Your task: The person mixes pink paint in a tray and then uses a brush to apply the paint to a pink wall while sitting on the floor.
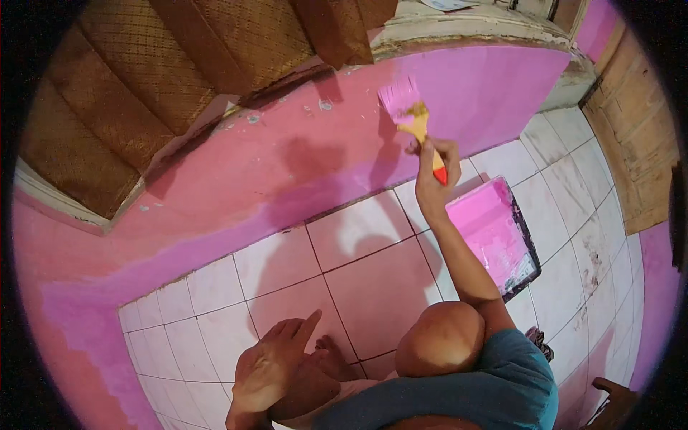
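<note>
My right hand (438, 172) grips the wooden handle of a paintbrush (416, 121) with a red tip. Its bristles, coated in pink paint, touch the wall (349, 123) where bright pink paint meets an older salmon coat. A paint tray (492, 231) with wet pink paint lies on the tiles to the right, beside my right forearm. My left hand (279, 355) rests over my bent left knee, holding nothing, with one finger pointing outward. A pink band runs along the wall's bottom edge to the left corner.
Brown curtains (193, 59) hang over the upper left wall beneath a worn ledge (473, 27). White floor tiles (371, 236) surround my bare foot. A wooden door (634, 140) stands at the right. A dark crumpled item (539, 344) and a brown wooden object (615, 400) lie at lower right.
</note>
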`<state>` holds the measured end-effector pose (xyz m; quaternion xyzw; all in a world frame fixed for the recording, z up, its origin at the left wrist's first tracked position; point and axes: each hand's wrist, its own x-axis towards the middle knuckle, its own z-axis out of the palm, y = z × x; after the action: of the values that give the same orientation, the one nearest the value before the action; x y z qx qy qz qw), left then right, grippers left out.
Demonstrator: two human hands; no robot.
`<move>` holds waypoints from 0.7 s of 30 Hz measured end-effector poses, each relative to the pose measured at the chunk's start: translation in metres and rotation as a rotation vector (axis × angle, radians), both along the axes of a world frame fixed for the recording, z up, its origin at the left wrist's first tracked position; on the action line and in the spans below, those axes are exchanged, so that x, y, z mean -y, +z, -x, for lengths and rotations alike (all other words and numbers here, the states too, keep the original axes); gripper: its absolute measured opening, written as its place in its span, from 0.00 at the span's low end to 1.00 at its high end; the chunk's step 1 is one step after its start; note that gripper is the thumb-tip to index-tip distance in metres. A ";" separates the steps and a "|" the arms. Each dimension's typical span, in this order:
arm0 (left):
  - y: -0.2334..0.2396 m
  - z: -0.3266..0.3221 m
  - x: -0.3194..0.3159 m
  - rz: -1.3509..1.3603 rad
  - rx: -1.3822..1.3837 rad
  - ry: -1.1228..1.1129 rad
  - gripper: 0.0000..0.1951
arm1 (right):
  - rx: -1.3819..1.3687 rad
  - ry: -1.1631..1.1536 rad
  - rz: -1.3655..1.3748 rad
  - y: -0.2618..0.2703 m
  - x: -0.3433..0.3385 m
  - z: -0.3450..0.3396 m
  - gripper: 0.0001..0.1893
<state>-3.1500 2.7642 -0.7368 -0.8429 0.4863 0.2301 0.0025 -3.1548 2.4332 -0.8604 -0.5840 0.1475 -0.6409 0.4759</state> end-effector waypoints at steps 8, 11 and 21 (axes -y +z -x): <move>0.000 0.001 0.001 -0.016 -0.038 0.010 0.28 | 0.085 0.074 -0.046 0.002 -0.006 0.000 0.04; -0.002 0.000 0.000 0.027 0.005 0.024 0.28 | -0.085 -0.012 0.051 0.003 -0.011 -0.004 0.04; -0.007 -0.003 -0.001 0.008 -0.023 -0.021 0.29 | 0.200 0.047 -0.162 0.006 0.012 0.002 0.05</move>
<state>-3.1465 2.7654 -0.7435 -0.8350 0.4962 0.2379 -0.0040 -3.1569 2.4216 -0.8539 -0.4803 0.1369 -0.6705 0.5487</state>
